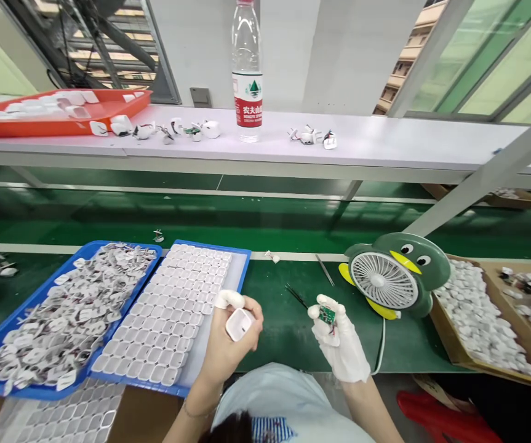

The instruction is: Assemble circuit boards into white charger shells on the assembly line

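Observation:
My left hand (231,344), with a white cot on one finger, is closed around a small white plastic housing (239,325), its open side facing up. My right hand (341,351) wears a white glove and pinches a small green circuit board (327,315); a white piece shows just below the board. Dark thin tips, like tweezers (296,296), stick out past the right fingers toward the upper left; how they are held is hidden. Left of my left hand, a blue tray (247,261) carries rows of white housings (168,314).
Another blue tray (92,246) holds heaped wired white parts. A green penguin-shaped fan (435,271) stands at right, beside a cardboard box (454,351) of white pieces. A metal tool (325,271) lies on the green bench. The shelf holds a water bottle (248,92) and a red tray (122,107).

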Available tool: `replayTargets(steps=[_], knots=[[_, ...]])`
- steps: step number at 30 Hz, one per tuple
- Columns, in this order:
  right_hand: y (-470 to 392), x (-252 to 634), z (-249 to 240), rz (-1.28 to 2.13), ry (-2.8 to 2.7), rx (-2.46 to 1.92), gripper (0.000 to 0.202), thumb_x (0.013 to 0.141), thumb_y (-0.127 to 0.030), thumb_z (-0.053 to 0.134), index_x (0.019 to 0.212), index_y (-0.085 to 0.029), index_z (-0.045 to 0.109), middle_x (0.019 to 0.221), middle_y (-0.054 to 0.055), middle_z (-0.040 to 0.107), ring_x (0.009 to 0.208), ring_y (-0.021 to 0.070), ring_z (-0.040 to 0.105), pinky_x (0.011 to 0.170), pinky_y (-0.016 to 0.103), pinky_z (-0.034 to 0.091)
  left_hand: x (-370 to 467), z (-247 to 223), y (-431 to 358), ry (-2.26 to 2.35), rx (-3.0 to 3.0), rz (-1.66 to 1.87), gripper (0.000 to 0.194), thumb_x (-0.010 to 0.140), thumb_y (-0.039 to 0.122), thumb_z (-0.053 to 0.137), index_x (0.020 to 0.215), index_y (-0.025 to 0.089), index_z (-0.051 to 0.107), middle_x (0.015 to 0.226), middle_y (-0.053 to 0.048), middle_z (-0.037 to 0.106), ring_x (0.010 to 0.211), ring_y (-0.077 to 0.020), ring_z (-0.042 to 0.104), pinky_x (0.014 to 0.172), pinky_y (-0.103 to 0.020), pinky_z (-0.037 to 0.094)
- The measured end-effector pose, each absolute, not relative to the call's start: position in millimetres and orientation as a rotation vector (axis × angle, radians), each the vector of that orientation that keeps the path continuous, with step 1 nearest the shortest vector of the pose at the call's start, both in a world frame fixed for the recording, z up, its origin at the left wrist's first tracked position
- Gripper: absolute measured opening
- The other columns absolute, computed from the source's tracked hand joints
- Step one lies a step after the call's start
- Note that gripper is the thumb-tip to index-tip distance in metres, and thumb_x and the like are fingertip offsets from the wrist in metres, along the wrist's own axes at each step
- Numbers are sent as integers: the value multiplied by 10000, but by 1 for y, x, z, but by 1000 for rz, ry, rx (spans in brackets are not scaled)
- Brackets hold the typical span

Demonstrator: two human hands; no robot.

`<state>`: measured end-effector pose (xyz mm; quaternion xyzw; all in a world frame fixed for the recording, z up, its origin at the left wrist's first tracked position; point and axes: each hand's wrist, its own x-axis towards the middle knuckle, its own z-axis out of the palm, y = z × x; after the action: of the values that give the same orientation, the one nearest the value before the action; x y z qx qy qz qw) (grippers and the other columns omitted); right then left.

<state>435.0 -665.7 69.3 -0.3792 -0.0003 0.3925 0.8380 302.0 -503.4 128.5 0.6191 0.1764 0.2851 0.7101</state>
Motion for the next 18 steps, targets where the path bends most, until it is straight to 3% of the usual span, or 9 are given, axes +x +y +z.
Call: replayTargets(steps=[4,7,11,15,18], knots=[[-664,433,96,787,-166,-846,383,815,-501,696,1096,-240,695,978,92,707,560,65,501,506,200,448,308,121,-501,469,1194,543,261,841,270,654,941,262,412,677,80,565,488,-90,479,295,-126,345],[-668,431,108,718,-425,-972,379,813,-382,731,1176,-295,666,1188,104,675,663,102,569,569,237,491,309,120,-502,565,1151,544,329,817,274,676,1040,254,436,664,78,552,499,-88,463,309,-125,353],[-672,428,111,656,-571,-1093,519,858,-214,680,1314,-412,529,1278,61,647,817,127,615,707,285,539,306,120,-505,594,1180,540,343,820,259,682,1080,253,458,696,71,557,524,-80,475,372,-145,376],[-674,425,112,529,-714,-1275,358,880,-161,628,1193,-335,625,1388,82,560,990,177,624,820,351,541,302,114,-506,618,1228,494,366,830,266,675,1144,248,488,890,33,616,543,-64,518,501,-204,454],[-676,424,113,459,-801,-1305,345,869,-155,635,1174,-317,636,1411,89,537,1071,214,611,853,388,538,299,113,-509,619,1357,408,421,858,276,634,1259,243,508,1132,-34,631,701,-104,616,729,-277,537]])
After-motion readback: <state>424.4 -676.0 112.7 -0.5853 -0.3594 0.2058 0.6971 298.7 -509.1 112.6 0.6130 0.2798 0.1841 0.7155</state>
